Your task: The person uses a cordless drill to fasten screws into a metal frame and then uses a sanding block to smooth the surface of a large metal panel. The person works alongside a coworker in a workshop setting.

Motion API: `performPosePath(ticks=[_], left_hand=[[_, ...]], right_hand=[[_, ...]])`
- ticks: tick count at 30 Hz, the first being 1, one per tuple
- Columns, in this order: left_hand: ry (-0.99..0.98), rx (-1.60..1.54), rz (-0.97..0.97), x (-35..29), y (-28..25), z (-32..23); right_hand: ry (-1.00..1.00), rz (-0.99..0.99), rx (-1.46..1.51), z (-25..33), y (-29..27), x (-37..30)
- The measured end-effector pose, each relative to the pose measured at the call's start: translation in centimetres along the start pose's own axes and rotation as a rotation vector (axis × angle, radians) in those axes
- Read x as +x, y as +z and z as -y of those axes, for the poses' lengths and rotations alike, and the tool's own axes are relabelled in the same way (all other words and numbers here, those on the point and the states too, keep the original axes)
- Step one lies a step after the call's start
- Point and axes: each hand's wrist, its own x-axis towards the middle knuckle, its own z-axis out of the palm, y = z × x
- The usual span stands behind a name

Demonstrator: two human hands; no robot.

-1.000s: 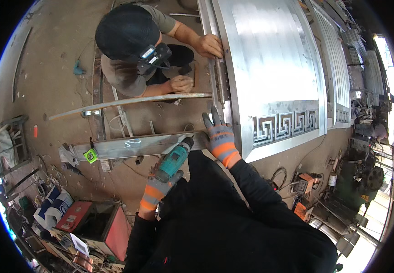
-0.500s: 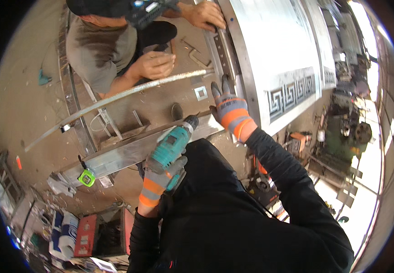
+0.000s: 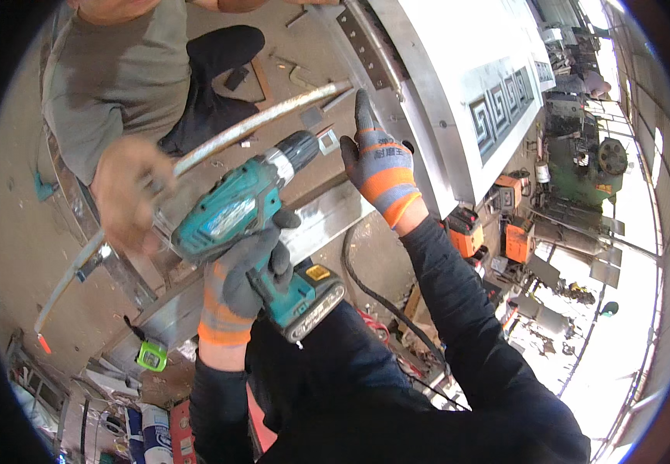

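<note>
My left hand (image 3: 236, 282), in a grey and orange glove, is closed around the handle of a teal cordless drill (image 3: 231, 213). The drill's black chuck points up and to the right, toward the metal frame; any bit at its tip is hard to make out. My right hand (image 3: 385, 162), gloved alike, holds nothing. Its index finger stretches up along the edge of the metal frame (image 3: 420, 143), just below a strip with holes (image 3: 370, 52) and a round bar. I cannot tell whether the fingertip touches. A pale metal panel (image 3: 459, 69) with a dark key-pattern inset lies beyond.
Across from me is a co-worker (image 3: 122, 77), with a blurred hand (image 3: 134, 189) near the drill's back end. A long worn pipe (image 3: 261, 117) runs diagonally between us. A green tape measure (image 3: 152, 355) sits at lower left. Orange machines (image 3: 465, 232) and a dark cable (image 3: 389, 298) lie to the right.
The drill has come up and closer, turning further to the right. My right index finger now points while the other fingers bend. The co-worker's near hand has moved down toward the drill.
</note>
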Motion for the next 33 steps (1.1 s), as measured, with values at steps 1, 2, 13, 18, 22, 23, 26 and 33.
performPosePath(ticks=[1, 2, 13, 18, 22, 23, 26, 33], left_hand=[[0.020, -0.067, 0.038, 0.2, -0.1, 0.2], [0.028, -0.131, 0.070, 0.2, -0.2, 0.5], [-0.065, -0.202, 0.003, 1.7, -3.3, 2.8], [0.046, -0.179, 0.010, 1.8, 1.5, -0.8], [0.193, 0.180, -0.134, 2.5, 4.2, -3.2], [0.262, 0.265, -0.126, 3.1, 4.0, -3.0], [0.644, 0.873, -0.169, 4.6, -0.1, -2.3], [0.621, 1.724, -0.525, 2.8, -9.6, 5.2]], right_hand=[[0.014, -0.028, -0.004, -0.3, 0.3, 1.0], [0.046, -0.020, 0.000, -0.6, 0.5, 1.6], [-0.006, -0.082, 0.093, -3.0, 2.5, 0.9], [0.028, 0.016, 0.221, -3.3, 1.2, 1.4], [0.025, 0.004, 0.188, -3.4, 0.8, 1.5], [-0.049, -0.178, 0.153, -3.3, 0.9, 1.5], [-0.044, -0.153, 0.179, -3.3, 0.9, 1.5], [0.057, 0.034, 0.154, -2.5, 0.6, 1.6]])
